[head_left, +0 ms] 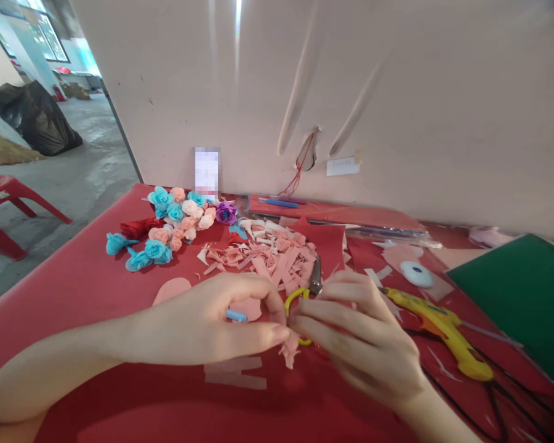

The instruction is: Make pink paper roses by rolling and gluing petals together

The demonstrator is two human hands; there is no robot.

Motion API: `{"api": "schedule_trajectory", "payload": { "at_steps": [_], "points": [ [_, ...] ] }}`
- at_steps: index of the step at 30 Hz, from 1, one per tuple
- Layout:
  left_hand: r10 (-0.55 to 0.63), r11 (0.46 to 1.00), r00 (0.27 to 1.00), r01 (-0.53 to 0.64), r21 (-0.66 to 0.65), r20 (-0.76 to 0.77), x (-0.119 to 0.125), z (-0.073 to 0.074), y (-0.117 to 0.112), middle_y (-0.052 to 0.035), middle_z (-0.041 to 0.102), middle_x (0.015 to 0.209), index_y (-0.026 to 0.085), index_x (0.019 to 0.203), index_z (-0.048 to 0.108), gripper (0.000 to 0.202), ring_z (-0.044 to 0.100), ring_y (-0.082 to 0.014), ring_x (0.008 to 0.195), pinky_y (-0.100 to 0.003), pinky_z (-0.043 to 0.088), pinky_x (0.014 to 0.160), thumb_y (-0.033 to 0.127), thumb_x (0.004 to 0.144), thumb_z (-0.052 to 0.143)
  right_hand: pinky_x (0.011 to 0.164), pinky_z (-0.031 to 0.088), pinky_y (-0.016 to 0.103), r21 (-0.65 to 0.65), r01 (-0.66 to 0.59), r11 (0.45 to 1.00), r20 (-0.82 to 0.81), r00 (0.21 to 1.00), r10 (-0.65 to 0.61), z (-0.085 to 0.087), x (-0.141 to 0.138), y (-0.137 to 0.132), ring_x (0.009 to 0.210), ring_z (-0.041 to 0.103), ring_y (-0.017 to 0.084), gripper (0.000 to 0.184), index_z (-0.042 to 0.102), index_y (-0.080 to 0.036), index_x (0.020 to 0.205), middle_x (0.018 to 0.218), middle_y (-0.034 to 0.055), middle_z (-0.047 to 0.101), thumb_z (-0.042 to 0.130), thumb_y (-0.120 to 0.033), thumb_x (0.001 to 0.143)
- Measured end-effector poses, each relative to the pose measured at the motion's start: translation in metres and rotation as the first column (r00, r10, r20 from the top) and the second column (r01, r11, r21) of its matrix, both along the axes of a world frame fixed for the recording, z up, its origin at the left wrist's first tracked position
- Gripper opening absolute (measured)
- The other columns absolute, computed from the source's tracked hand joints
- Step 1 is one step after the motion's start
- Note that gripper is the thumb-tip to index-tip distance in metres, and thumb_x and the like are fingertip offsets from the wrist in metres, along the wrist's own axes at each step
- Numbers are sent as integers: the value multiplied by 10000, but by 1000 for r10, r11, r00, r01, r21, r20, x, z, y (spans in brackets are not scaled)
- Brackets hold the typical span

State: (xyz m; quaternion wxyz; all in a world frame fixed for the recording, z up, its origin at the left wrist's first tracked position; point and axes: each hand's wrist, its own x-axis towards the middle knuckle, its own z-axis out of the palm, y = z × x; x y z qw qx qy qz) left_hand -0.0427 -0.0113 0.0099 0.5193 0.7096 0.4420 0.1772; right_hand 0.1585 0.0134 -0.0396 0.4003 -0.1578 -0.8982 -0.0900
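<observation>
My left hand [221,320] reaches in from the left, its thumb and fingers pinched on a small gathered pink paper piece [289,353]. My right hand [364,335] meets it, fingers bent and closed at the same paper; its thumb is hidden. A short light-blue stick [236,315] shows in the gap of my left hand; whether it is held I cannot tell. Scissors [298,296] with yellow handles lie just behind the fingertips. Cut pink strips [281,258] are heaped beyond them. Pale paper strips [235,373] lie in front of my left hand.
Blue, pink, red and purple paper flowers [175,224] lie at the back left, before a phone [206,172] propped against the wall. To the right are a yellow glue gun [443,329] with black cables, a white oval device [416,274] and a green board [517,301].
</observation>
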Motion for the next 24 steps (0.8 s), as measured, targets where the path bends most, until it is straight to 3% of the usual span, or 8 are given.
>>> {"api": "schedule_trajectory", "payload": {
  "at_steps": [4,7,12,16,24],
  "points": [
    [-24,999,989,30,-41,143,3,-2,2,49,615,749,185,688,476,124,570,-95,761,-200,427,726,138,803,469,724,411,346,-30,-30,999,20,999,31,-1,1,-2,706,496,162,252,619,-203,848,705,7,684,386,-108,869],
    [-20,999,984,26,-34,175,4,-3,3,45,610,727,182,685,493,111,564,-96,722,-208,426,714,164,794,497,738,400,353,-61,-49,997,12,999,49,-1,0,-3,737,482,175,237,606,-188,854,726,22,679,387,-96,859],
    [0,998,996,6,-65,87,3,-2,1,51,619,700,186,691,518,78,557,-103,709,-209,415,671,174,766,532,725,400,359,-158,-101,982,6,995,103,-2,-3,-2,739,466,183,228,593,-173,858,733,31,667,418,-38,805],
    [-22,994,994,33,-103,104,3,-3,2,51,615,667,185,686,506,98,567,-98,676,-214,425,674,174,783,509,710,400,350,-249,-138,959,-5,990,141,-2,-4,-2,734,449,179,226,594,-169,844,731,29,651,434,-22,782],
    [-2,987,999,-5,-162,-45,2,-5,6,46,650,664,178,667,572,140,586,-115,671,-211,431,656,286,754,548,672,408,311,-306,-139,942,34,987,157,7,-6,-4,717,422,169,238,604,-152,796,663,33,627,443,18,752]
  ]
}}
